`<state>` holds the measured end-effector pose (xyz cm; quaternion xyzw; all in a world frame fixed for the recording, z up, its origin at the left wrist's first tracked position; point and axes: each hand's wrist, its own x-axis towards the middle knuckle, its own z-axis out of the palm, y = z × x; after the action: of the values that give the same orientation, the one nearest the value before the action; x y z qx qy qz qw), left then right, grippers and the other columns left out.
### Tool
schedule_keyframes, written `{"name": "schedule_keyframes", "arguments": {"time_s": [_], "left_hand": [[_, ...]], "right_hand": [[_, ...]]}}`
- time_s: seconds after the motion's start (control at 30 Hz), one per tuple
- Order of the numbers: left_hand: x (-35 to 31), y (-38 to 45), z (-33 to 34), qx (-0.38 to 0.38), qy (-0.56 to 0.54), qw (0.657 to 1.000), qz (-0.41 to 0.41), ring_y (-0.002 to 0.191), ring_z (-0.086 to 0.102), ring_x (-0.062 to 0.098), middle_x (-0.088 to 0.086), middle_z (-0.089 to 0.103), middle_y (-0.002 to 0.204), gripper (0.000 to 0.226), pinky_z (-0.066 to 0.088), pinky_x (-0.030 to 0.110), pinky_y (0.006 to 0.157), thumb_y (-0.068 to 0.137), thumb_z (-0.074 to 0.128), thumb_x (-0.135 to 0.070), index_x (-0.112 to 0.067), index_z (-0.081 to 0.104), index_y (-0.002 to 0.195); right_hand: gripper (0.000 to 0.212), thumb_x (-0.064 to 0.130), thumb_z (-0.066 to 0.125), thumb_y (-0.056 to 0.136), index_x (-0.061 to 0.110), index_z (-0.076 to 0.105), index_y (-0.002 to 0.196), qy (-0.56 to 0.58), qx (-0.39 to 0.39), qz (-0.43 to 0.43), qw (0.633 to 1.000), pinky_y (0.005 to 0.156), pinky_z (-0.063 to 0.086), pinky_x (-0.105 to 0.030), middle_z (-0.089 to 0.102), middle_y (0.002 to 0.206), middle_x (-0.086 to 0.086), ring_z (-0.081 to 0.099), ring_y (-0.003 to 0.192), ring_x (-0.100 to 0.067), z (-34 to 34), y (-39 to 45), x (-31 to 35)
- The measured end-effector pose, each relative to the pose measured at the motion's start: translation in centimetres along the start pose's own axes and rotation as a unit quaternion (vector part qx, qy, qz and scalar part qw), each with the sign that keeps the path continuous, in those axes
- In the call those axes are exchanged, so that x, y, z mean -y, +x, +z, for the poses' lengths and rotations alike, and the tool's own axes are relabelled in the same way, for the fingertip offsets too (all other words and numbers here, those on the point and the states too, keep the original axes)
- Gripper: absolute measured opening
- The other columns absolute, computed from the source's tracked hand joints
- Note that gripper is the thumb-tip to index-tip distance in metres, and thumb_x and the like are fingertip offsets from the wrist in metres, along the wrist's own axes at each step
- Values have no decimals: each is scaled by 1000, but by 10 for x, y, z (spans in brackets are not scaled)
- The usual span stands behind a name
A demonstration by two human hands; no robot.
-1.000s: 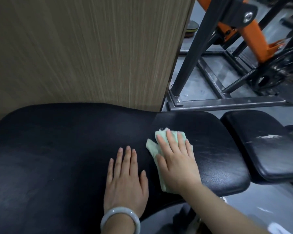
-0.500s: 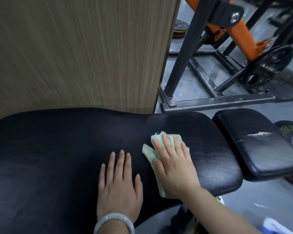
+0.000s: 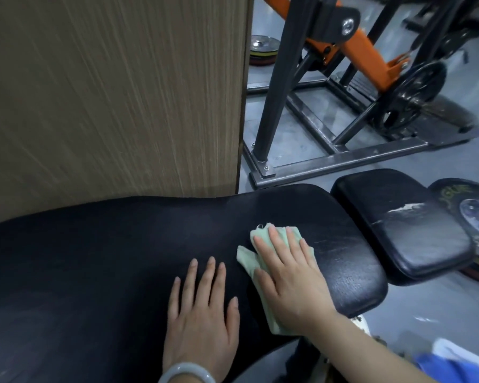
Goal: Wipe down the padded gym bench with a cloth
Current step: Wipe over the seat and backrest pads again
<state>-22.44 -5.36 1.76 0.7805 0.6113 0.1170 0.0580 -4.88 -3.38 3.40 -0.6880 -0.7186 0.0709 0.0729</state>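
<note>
One pale green cloth (image 3: pixel 263 265) lies flat on the black padded gym bench (image 3: pixel 122 258), toward its right end, pressed down by the right hand (image 3: pixel 289 275) with fingers straight and spread over it. Left hand (image 3: pixel 202 313), also flat with fingers extended, rests on the pad just beside the cloth, bracing. Step in hand, as judged: wiping the main pad. Next move likely calls for sliding the cloth under steady pressure across remaining padding, including the scuffed smaller seat pad (image 3: pixel 404 225) to the right.
</note>
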Motion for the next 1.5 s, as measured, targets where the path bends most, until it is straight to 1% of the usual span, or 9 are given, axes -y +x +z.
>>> {"name": "schedule_keyframes", "arguments": {"time_s": [0.27, 0.43, 0.53, 0.7, 0.93, 1.17, 1.23, 1.37, 1.5], "left_hand": [[-3, 9, -1, 7, -41, 995, 87, 136, 37, 17, -1, 50, 142, 59, 25, 40, 109, 101, 15, -42, -15, 56, 133], [-10, 18, 2, 32, -13, 987, 158, 136, 38, 15, -1, 51, 141, 53, 27, 40, 106, 91, 35, -38, -14, 57, 132], [-12, 22, 1, 41, -16, 986, 158, 135, 39, 15, -2, 51, 141, 53, 27, 40, 106, 90, 35, -39, -15, 57, 132], [-13, 24, 3, 38, -19, 985, 168, 136, 38, 15, -2, 50, 141, 52, 27, 39, 107, 96, 28, -40, -15, 56, 133], [-12, 24, 5, 62, -21, 984, 168, 138, 32, 14, -1, 47, 143, 65, 22, 37, 111, 99, 11, -48, -15, 55, 134], [-15, 32, 6, 52, -19, 976, 210, 139, 32, 15, -1, 45, 145, 58, 24, 39, 109, 98, 22, -46, -15, 53, 136], [-17, 33, 6, 56, -16, 977, 207, 137, 35, 16, 1, 48, 143, 63, 24, 39, 109, 99, 14, -48, -14, 54, 134], [-20, 34, 7, 60, 4, 979, 196, 133, 38, 17, 1, 53, 138, 67, 23, 38, 109, 98, 11, -49, -15, 59, 131], [-28, 36, 3, 58, 0, 980, 190, 127, 43, 20, 5, 60, 129, 68, 20, 34, 110, 99, 12, -47, -12, 64, 124]], "right_hand": [[55, 46, 30, 96, 31, 30, 149, -29, -7, -24, 999, 113, 13, -41, 31, 155, -1, 25, 143, -30, -6, -26, -39], [61, 51, 15, 93, 32, 21, 151, -27, 21, -13, 999, 115, -3, -36, 15, 160, 0, 9, 147, -29, -4, 12, -36], [56, 47, 25, 97, 31, 26, 150, -16, -11, -4, 1000, 114, 8, -39, 24, 157, 0, 20, 145, -30, -7, -19, -45], [54, 50, 17, 101, 31, 23, 152, -35, 11, -22, 999, 115, 10, -38, 17, 159, 2, 9, 147, -21, -15, -54, -81], [75, 61, -9, 77, 40, -5, 149, -22, 27, 66, 997, 109, -21, -25, -13, 159, 10, -16, 146, -18, -24, 13, -89], [55, 49, 25, 98, 31, 27, 150, -16, -11, 61, 998, 114, 6, -36, 26, 156, -1, 23, 144, -29, -9, -36, -89], [57, 51, 24, 96, 34, 26, 150, -19, -9, 57, 998, 114, 6, -36, 25, 157, 1, 22, 144, -28, -13, -24, -94], [75, 60, -6, 78, 42, 0, 150, -12, 17, 80, 997, 116, -12, -31, -7, 160, 10, -12, 147, -17, -23, 9, -103], [66, 54, 15, 88, 33, 25, 150, 3, -15, 108, 994, 114, -1, -33, 18, 159, 2, 15, 147, -27, -18, -11, -98]]}}
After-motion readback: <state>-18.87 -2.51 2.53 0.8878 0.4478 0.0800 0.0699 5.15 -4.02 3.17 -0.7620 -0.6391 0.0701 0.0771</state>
